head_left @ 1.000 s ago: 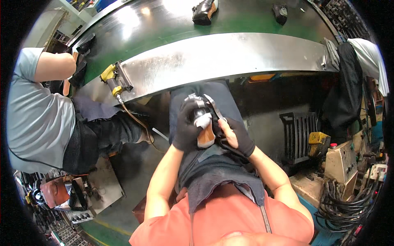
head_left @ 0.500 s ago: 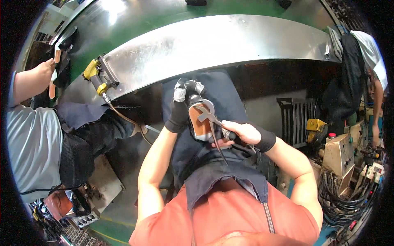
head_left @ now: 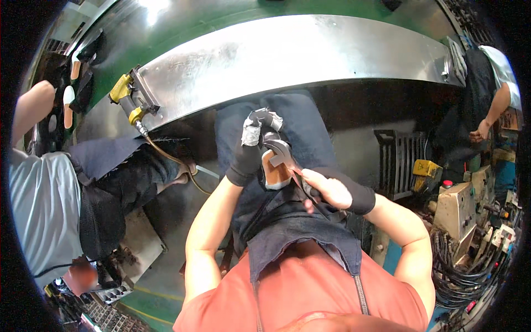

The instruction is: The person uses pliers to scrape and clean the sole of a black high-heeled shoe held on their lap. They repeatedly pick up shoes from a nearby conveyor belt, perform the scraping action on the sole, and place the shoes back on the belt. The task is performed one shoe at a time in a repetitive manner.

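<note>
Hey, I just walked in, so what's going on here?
Someone's left hand grips a shoe above their lap, brown sole showing. Their right hand holds a metal tool, its head over the sole; whether it touches is unclear. A yellow air tool lies at the left of the metal shelf.

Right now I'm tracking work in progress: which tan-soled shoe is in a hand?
The tan-soled shoe gripped by the person's left hand, with pincers over its sole; the other tan-soled shoes lie far left, near a co-worker's arm.
</note>
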A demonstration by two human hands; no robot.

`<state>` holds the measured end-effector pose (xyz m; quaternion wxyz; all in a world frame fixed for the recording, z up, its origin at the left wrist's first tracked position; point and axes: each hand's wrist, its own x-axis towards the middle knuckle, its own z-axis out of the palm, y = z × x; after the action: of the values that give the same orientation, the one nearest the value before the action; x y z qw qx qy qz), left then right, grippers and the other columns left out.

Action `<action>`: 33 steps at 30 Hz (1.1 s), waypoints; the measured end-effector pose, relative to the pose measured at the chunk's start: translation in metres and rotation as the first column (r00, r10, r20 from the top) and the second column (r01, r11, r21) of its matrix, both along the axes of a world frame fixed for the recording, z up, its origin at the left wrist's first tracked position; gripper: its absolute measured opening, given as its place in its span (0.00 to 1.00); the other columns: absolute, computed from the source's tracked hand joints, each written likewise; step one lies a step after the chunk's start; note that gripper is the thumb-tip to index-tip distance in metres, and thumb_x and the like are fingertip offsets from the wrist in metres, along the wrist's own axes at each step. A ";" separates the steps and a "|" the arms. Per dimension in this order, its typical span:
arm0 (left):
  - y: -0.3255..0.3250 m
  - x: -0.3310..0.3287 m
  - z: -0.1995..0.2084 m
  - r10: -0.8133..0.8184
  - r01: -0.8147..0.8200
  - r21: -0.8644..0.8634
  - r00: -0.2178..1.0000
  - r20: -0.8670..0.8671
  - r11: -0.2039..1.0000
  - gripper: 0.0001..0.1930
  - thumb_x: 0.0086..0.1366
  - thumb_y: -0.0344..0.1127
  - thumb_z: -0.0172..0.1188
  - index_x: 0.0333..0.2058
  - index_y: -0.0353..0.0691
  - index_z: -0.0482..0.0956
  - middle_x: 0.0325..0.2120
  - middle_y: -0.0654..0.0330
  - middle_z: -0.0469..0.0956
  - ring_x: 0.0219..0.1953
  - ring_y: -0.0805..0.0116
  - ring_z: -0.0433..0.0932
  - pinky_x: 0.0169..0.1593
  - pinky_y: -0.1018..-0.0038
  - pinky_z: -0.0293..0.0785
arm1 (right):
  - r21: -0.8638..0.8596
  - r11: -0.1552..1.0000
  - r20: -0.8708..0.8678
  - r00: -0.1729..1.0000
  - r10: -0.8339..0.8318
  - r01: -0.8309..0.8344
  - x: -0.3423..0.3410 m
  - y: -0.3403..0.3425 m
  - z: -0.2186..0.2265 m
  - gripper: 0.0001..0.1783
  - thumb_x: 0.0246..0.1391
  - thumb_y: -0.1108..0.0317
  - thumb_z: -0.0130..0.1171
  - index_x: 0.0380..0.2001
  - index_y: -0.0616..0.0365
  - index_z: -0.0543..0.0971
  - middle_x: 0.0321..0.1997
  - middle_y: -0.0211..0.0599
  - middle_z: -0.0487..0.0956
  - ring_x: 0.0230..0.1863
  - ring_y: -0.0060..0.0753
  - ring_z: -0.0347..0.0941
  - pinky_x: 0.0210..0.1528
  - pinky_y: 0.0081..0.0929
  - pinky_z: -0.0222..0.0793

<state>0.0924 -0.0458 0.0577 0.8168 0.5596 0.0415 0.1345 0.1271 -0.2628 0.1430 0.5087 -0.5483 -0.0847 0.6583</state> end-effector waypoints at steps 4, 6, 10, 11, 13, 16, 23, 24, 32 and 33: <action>-0.005 0.003 0.001 0.038 -0.044 -0.038 0.990 -0.136 0.998 0.22 0.70 0.53 0.44 0.36 0.37 0.76 0.37 0.58 0.76 0.40 0.69 0.74 0.50 0.71 0.69 | 0.110 0.985 0.747 0.643 -0.169 0.132 -0.045 0.015 -0.063 0.18 0.67 0.60 0.41 0.32 0.64 0.71 0.27 0.49 0.73 0.29 0.48 0.70 0.34 0.40 0.65; -0.005 0.006 -0.013 0.056 -0.056 -0.012 0.998 -0.031 0.998 0.22 0.70 0.53 0.45 0.36 0.38 0.76 0.37 0.58 0.77 0.40 0.69 0.75 0.50 0.71 0.70 | 0.227 0.956 0.820 0.493 -0.292 0.188 -0.061 0.027 -0.102 0.17 0.67 0.60 0.41 0.32 0.62 0.71 0.28 0.46 0.72 0.29 0.44 0.68 0.34 0.37 0.64; 0.003 0.002 -0.011 0.029 -0.032 -0.084 0.999 -0.040 0.996 0.25 0.70 0.55 0.45 0.39 0.35 0.76 0.35 0.58 0.78 0.41 0.68 0.76 0.50 0.70 0.70 | 0.163 0.979 0.623 0.757 -0.198 0.122 -0.047 0.015 -0.091 0.18 0.68 0.58 0.39 0.34 0.60 0.72 0.28 0.34 0.72 0.30 0.28 0.66 0.36 0.29 0.65; 0.006 0.005 -0.006 0.020 -0.021 -0.051 0.999 -0.029 0.998 0.26 0.71 0.55 0.44 0.40 0.34 0.77 0.35 0.58 0.79 0.41 0.68 0.76 0.50 0.70 0.70 | 0.101 0.995 0.586 0.808 -0.064 0.006 -0.032 0.003 -0.076 0.19 0.69 0.56 0.39 0.37 0.60 0.74 0.30 0.28 0.71 0.32 0.22 0.65 0.39 0.26 0.65; 0.003 0.005 -0.003 0.031 -0.039 -0.080 0.995 -0.091 0.996 0.27 0.71 0.56 0.42 0.38 0.35 0.77 0.35 0.58 0.79 0.41 0.68 0.76 0.51 0.70 0.70 | 0.112 0.993 0.627 0.778 -0.040 -0.038 -0.019 -0.012 -0.073 0.23 0.69 0.52 0.37 0.33 0.61 0.71 0.26 0.37 0.69 0.30 0.32 0.65 0.37 0.32 0.64; -0.013 0.007 -0.003 0.035 -0.041 -0.059 0.995 -0.094 0.997 0.27 0.71 0.56 0.40 0.35 0.36 0.77 0.34 0.59 0.79 0.41 0.68 0.75 0.52 0.70 0.69 | 0.223 0.974 0.433 0.898 -0.076 -0.025 0.000 -0.014 -0.079 0.27 0.68 0.46 0.37 0.33 0.59 0.73 0.27 0.31 0.72 0.31 0.23 0.66 0.36 0.22 0.64; -0.012 0.002 -0.005 0.058 -0.057 0.019 0.997 -0.043 0.998 0.25 0.70 0.55 0.43 0.34 0.37 0.77 0.34 0.58 0.78 0.42 0.66 0.74 0.56 0.67 0.66 | 0.178 0.982 0.635 0.754 -0.167 0.067 -0.027 0.005 -0.043 0.21 0.68 0.55 0.42 0.31 0.63 0.72 0.27 0.39 0.74 0.30 0.35 0.72 0.34 0.34 0.67; -0.015 -0.002 -0.003 0.079 -0.083 -0.034 0.993 -0.089 0.996 0.25 0.70 0.55 0.43 0.33 0.37 0.77 0.34 0.58 0.78 0.43 0.65 0.74 0.56 0.67 0.65 | 0.167 0.982 0.725 0.664 -0.183 0.089 -0.041 0.009 -0.069 0.19 0.67 0.57 0.42 0.32 0.63 0.72 0.27 0.46 0.74 0.29 0.44 0.71 0.34 0.37 0.66; -0.024 -0.048 0.024 0.119 -0.116 -0.074 0.992 0.034 0.990 0.28 0.69 0.57 0.42 0.44 0.35 0.77 0.47 0.53 0.77 0.56 0.59 0.71 0.63 0.63 0.61 | 0.205 0.930 0.923 0.376 -0.081 -0.305 -0.060 -0.003 -0.090 0.18 0.59 0.68 0.45 0.50 0.60 0.73 0.39 0.52 0.74 0.38 0.53 0.72 0.40 0.42 0.68; -0.034 -0.057 0.026 0.171 -0.111 -0.290 0.967 0.191 0.951 0.30 0.69 0.58 0.41 0.51 0.35 0.73 0.54 0.52 0.73 0.59 0.58 0.69 0.65 0.63 0.59 | 0.261 0.883 0.922 0.371 -0.108 -0.391 -0.053 -0.009 -0.078 0.20 0.56 0.68 0.48 0.52 0.60 0.73 0.43 0.52 0.75 0.41 0.54 0.73 0.43 0.41 0.70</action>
<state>0.0357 -0.0798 0.0833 0.8749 0.4177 0.0120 0.2450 0.0741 -0.2713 0.0650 0.4235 -0.6791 -0.5462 0.2471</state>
